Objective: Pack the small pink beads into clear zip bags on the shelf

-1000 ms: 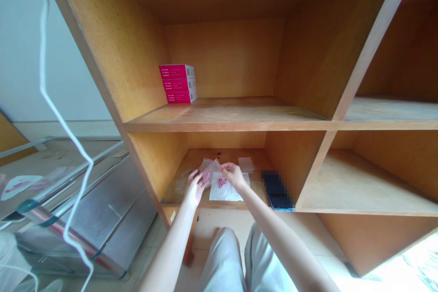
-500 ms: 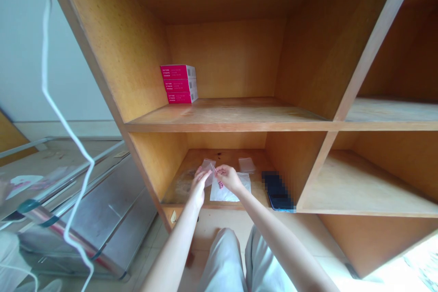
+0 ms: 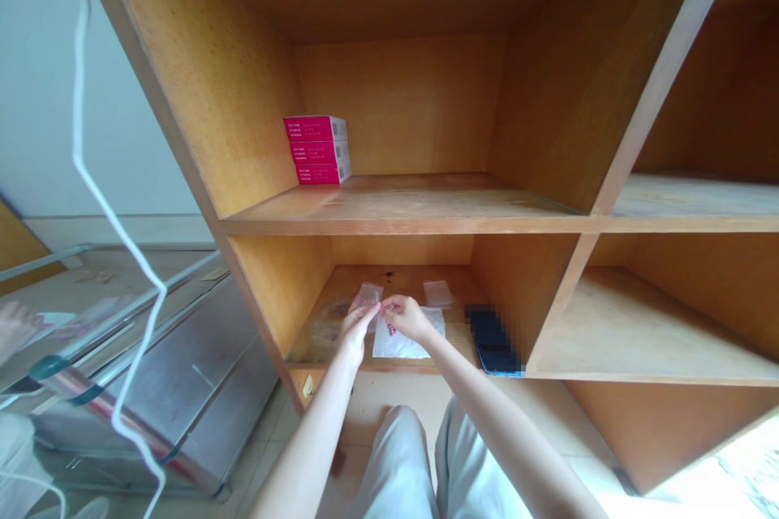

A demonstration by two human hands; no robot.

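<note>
The left hand [image 3: 355, 328] and right hand [image 3: 405, 318] pinch a small clear plastic bag [image 3: 370, 294] between their fingertips, just above a white paper [image 3: 406, 343]. Another clear bag [image 3: 438, 293] lies just beyond on the wooden shelf [image 3: 329, 324], with a phone [image 3: 492, 339] to the right.

Left hand [image 3: 356, 330] and right hand [image 3: 402, 318] pinch a clear plastic bag [image 3: 370, 293] above white paper [image 3: 405, 345].
</note>
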